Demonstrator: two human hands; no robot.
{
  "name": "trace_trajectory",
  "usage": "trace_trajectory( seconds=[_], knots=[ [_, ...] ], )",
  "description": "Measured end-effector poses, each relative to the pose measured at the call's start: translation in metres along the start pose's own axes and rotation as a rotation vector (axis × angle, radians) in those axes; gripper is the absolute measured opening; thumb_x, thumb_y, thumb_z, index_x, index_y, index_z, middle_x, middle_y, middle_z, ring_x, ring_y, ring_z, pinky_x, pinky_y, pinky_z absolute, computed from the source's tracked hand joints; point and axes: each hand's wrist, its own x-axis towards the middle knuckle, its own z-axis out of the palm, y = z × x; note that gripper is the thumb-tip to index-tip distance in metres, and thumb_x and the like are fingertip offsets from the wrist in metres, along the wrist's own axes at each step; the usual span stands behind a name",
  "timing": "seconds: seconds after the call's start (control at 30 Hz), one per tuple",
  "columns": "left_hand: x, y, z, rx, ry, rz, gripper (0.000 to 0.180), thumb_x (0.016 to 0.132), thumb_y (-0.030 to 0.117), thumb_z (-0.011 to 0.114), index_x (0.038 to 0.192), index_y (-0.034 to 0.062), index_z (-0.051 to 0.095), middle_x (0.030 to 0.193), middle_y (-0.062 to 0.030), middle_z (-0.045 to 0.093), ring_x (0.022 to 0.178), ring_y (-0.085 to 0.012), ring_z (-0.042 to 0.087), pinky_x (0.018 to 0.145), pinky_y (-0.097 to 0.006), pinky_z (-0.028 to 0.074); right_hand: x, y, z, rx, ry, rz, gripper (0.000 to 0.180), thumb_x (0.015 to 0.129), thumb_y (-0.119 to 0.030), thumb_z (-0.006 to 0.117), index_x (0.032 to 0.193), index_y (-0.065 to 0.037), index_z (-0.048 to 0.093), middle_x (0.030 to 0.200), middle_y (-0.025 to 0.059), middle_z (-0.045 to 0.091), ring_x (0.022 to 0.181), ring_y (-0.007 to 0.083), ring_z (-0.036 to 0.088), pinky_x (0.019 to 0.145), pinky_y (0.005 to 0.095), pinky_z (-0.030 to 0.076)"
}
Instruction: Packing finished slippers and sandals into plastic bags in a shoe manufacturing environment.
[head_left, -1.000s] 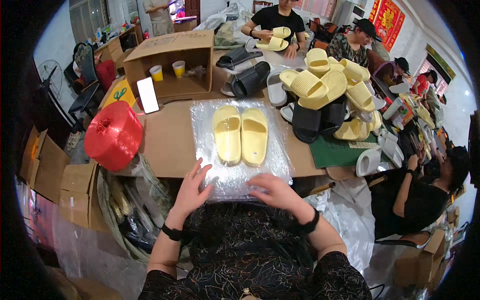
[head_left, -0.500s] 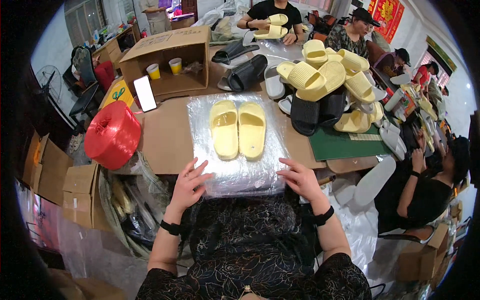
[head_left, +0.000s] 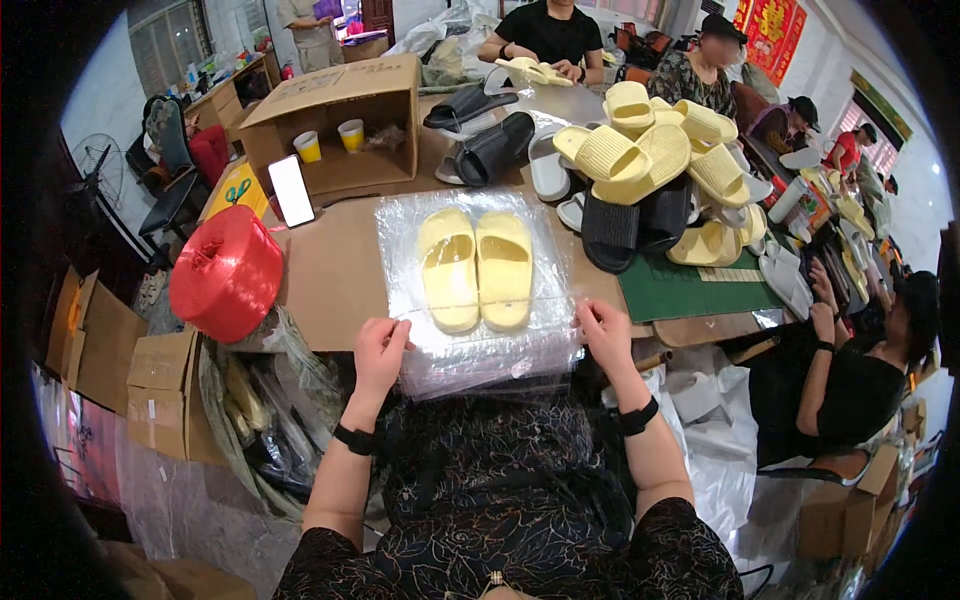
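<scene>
A pair of pale yellow slide slippers (head_left: 476, 270) lies side by side on a stack of clear plastic bags (head_left: 400, 250) at the table's front edge. A sheet of the clear plastic crosses over the near ends of both slippers. At the left side of this plastic, my left hand (head_left: 383, 350) pinches its edge between thumb and fingers. Across from it, my right hand (head_left: 606, 335) pinches the right edge in the same way. How far the plastic reaches over the slippers is hard to make out.
A red twine roll (head_left: 228, 272) sits at the left, near a lit phone (head_left: 291, 192) and an open cardboard box (head_left: 335, 120) holding cups. Yellow and black slippers (head_left: 640, 160) are piled at right on a green mat (head_left: 665, 295). Co-workers sit beyond and to the right.
My open hands have closed on the plastic's side edges. The plastic's edge now lies over the slippers' near ends. The person across has lowered a pair of yellow slippers.
</scene>
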Motion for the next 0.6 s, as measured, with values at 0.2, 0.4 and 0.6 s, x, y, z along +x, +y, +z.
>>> trace_trajectory(
  seconds=[0.2, 0.4, 0.6],
  knots=[
    [0.017, 0.008, 0.022, 0.112, 0.061, -0.150, 0.032, 0.089, 0.023, 0.068, 0.071, -0.0024, 0.064, 0.056, -0.0048, 0.052, 0.049, -0.0122, 0.052, 0.048, -0.032, 0.039, 0.015, 0.018, 0.015, -0.470, 0.165, -0.112, 0.030, 0.085, -0.033, 0.064, 0.081, -0.004, 0.071, 0.063, 0.0126, 0.064, 0.060, 0.0311, 0.064, 0.056, 0.0408, 0.048],
    [0.019, 0.033, 0.017, 0.393, -0.013, -0.239, 0.040, 0.082, 0.024, 0.071, 0.116, 0.0049, 0.059, 0.077, -0.0090, 0.063, 0.076, -0.0266, 0.060, 0.070, -0.040, 0.048, 0.019, 0.022, 0.024, -0.591, 0.185, -0.085, 0.027, 0.081, -0.031, 0.065, 0.075, -0.005, 0.069, 0.065, 0.0146, 0.064, 0.063, 0.0367, 0.063, 0.058, 0.0458, 0.049],
    [0.012, 0.058, 0.026, 0.430, -0.150, 0.624, 0.046, 0.083, 0.012, 0.065, 0.129, 0.0128, 0.056, 0.141, -0.0106, 0.050, 0.136, -0.0342, 0.036, 0.108, -0.047, 0.035, 0.016, 0.015, 0.024, -0.622, 0.227, -0.141, 0.025, 0.081, -0.031, 0.067, 0.074, -0.008, 0.069, 0.063, 0.0126, 0.063, 0.062, 0.0359, 0.063, 0.058, 0.0460, 0.049]
  ],
)
